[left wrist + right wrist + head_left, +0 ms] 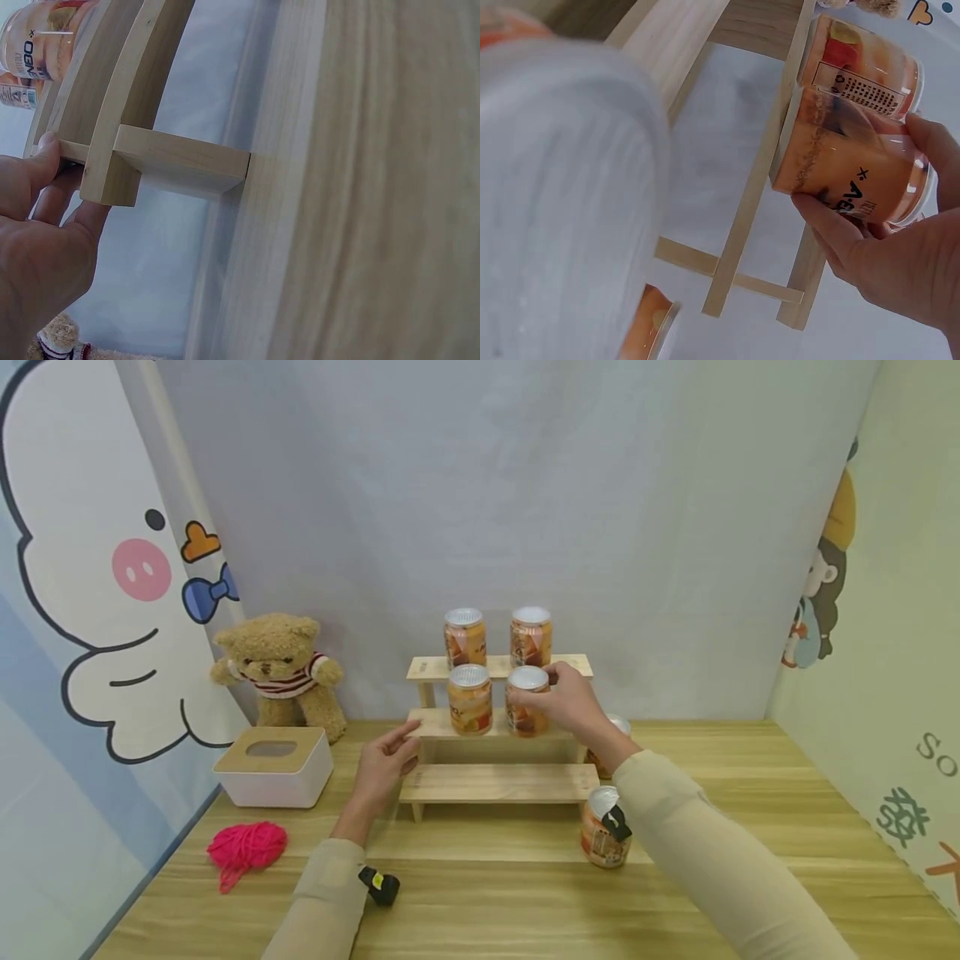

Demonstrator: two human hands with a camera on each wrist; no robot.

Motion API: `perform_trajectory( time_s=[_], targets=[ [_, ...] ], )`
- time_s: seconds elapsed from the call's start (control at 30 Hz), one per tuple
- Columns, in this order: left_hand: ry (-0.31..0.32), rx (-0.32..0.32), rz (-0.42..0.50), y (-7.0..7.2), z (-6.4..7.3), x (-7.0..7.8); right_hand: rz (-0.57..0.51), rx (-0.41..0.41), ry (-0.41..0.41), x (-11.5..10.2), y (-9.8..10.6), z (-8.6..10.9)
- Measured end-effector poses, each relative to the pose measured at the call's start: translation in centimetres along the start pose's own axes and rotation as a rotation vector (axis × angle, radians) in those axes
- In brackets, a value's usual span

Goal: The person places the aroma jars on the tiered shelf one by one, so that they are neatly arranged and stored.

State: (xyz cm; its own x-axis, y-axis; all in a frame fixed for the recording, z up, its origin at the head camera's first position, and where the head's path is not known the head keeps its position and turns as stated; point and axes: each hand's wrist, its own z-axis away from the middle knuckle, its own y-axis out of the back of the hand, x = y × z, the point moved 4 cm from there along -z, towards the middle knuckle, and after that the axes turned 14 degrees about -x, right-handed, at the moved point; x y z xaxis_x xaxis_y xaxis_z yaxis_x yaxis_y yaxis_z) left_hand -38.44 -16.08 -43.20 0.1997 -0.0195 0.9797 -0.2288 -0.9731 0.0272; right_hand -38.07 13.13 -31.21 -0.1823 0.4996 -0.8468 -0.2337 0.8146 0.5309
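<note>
"Right grip (pixel 570 700) curled round an orange, white-lidded cylindrical can (pixel 527 723) on the tiered pale-wood shelf (pixel 498 782), towards its right edge!"
"Left grip (pixel 382 767)?"
"Pinching the left edge, presumably for steadiness!"

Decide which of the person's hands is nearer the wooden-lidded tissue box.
Left. The left hand is to the right of the tissue box, at the left end of the three-tier wooden stand; the right hand is farther right, gripping an orange-labelled can.
</note>
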Motion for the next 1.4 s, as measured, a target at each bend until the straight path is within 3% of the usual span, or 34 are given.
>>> perform_trajectory(
  time_s=[0.73,1.2,1.4],
  targets=[
    [0.007,0.006,0.001,-0.2,0.1,0.1,-0.054,0.015,-0.066,0.1,-0.3,-1.2],
    [0.023,0.010,-0.014,-0.2,-0.1,0.1,-0.203,-0.013,-0.109,1.2,1.3,0.2],
    [0.021,-0.002,0.001,-0.1,-0.1,-0.1,-0.243,-0.036,-0.089,2.2,2.5,1.3]
  ],
)
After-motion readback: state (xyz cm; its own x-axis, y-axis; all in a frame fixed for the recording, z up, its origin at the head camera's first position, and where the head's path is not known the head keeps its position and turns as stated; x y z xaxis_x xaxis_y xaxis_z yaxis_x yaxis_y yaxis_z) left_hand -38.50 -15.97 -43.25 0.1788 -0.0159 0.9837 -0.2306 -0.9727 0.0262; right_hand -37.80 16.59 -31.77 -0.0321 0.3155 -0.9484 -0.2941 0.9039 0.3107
